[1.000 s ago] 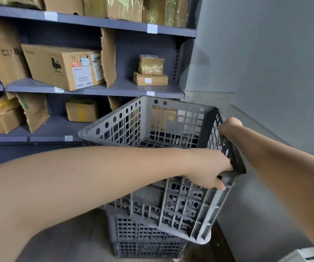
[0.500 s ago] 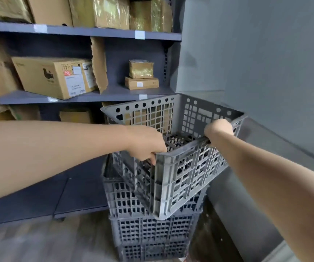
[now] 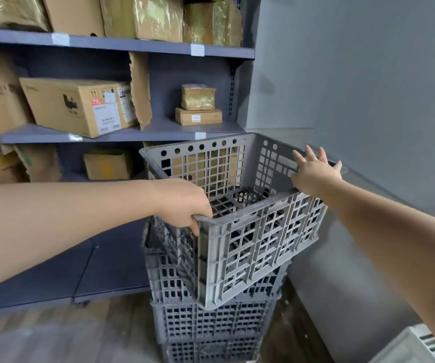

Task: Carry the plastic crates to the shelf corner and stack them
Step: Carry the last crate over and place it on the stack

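At the shelf [image 3: 158, 131] corner, top crate [image 3: 250, 231] now sits skewed on the lower crates [image 3: 211, 323], down from half a second ago. Right hand [image 3: 316, 174] has let go, fingers spread over the rim. Left hand [image 3: 182, 203] still grips the near rim. Likely needs squaring before release.

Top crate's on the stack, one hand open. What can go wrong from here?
1. The top crate looks twisted against the lower crates, its near corner overhanging; released like this, it may tip or slide off.
2. Only the left hand grips the rim; the right hand lies open at the far rim, so a one-sided pull could skew it further.
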